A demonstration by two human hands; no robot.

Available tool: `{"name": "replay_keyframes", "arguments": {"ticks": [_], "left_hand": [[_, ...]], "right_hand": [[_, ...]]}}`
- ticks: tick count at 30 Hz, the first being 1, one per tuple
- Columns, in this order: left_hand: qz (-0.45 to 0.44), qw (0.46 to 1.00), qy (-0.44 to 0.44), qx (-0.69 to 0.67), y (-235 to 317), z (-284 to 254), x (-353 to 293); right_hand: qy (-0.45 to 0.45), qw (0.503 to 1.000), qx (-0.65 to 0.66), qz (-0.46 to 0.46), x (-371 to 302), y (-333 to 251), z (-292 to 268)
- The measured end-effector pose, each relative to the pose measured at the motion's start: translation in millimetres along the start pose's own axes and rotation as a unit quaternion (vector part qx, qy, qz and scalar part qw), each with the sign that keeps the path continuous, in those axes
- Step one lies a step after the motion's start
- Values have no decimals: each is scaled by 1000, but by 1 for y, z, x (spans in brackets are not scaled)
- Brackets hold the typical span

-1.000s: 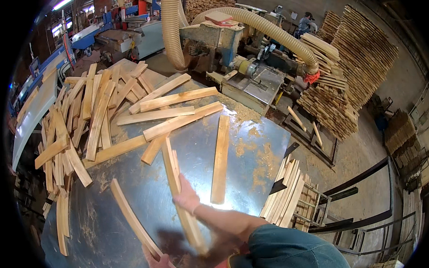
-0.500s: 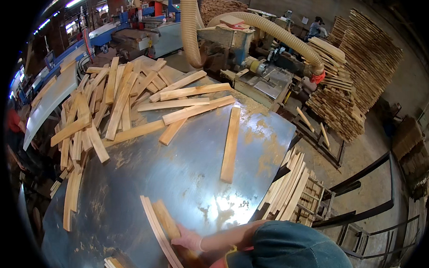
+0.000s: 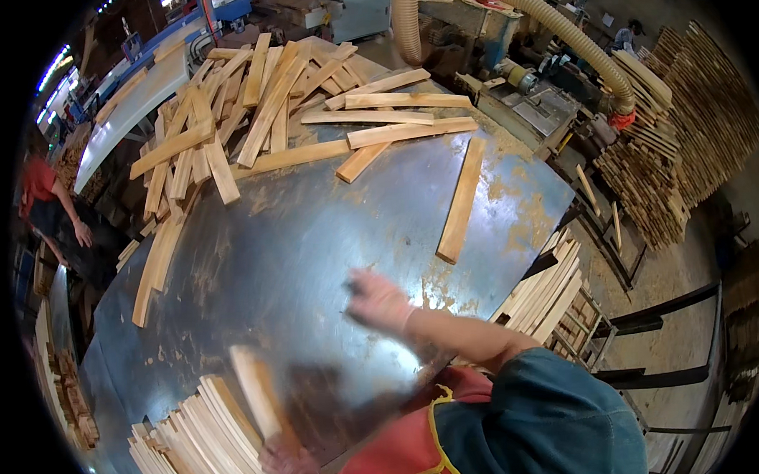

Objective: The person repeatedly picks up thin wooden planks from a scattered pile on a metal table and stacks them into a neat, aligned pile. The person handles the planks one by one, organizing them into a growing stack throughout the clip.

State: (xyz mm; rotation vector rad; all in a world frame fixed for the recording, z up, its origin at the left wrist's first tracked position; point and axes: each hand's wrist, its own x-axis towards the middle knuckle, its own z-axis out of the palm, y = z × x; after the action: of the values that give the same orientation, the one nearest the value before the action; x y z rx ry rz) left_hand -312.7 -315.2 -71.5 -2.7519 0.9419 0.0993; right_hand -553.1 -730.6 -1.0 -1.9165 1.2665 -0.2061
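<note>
Wooden slat (image 3: 257,397), one, blurred, lies near the table's near edge, its near end gripped by the left hand (image 3: 289,462). Right hand (image 3: 380,300) hovers over bare metal table (image 3: 296,240), blurred; its opening cannot be told. One lone plank (image 3: 462,199) lies right; a loose heap (image 3: 266,107) far; stacked slats (image 3: 199,444) near-left.

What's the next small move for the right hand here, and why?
Probably reach on to the single slat lying alone on the metal table. The right hand hovers empty and stretched out over the bare sheet, and that slat is the nearest loose piece. The left hand already holds a slat at the stack.
</note>
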Motion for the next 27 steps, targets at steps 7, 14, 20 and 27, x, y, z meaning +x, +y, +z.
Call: {"name": "replay_keyframes", "arguments": {"ticks": [7, 14, 20, 27], "left_hand": [[55, 993, 100, -37, 69, -37, 69], [323, 918, 51, -226, 268, -105, 121], [296, 938, -69, -165, 392, -141, 160], [103, 977, -92, -161, 372, -131, 177]], "right_hand": [[352, 879, -188, 261, 39, 206, -129], [272, 944, 153, 106, 11, 131, -65], [62, 927, 368, -25, 46, 143, -114], [261, 962, -60, -42, 310, 207, -320]]}}
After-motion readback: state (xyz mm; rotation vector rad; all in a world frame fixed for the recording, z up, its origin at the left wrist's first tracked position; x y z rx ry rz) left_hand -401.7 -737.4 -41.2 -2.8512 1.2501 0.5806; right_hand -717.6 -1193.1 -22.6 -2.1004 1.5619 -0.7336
